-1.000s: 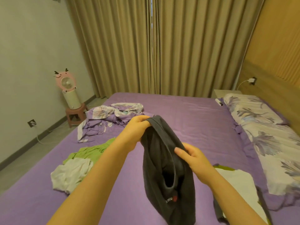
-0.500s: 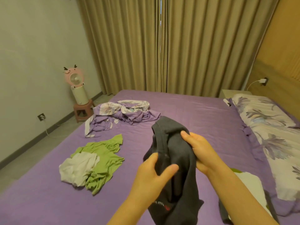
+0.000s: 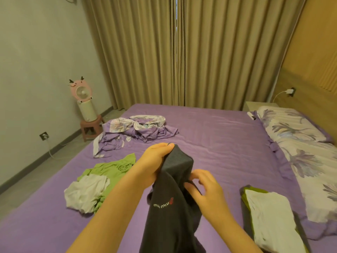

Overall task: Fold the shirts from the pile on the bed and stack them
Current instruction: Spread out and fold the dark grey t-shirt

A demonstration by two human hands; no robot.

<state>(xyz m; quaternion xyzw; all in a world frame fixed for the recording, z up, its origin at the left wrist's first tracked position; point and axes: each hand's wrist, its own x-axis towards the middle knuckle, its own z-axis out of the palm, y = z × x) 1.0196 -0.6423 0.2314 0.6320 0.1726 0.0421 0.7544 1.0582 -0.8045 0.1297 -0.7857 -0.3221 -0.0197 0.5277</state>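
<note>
A dark grey shirt with a small white and red logo hangs bunched in the air over the purple bed. My left hand grips its top edge, fingers curled over the cloth. My right hand pinches a fold lower on its right side. On the left of the bed lies the loose pile: a green shirt under a crumpled white shirt. At the right sits the folded stack, white on top with green and dark layers beneath.
A rumpled purple floral sheet lies further back on the bed. A floral pillow runs along the right side by the wooden headboard. A pink fan stands on a small stool on the floor at left, before beige curtains.
My left hand has risen from the shirt's lower middle to its top edge. My right hand has dropped from the top to a fold on the right side.
</note>
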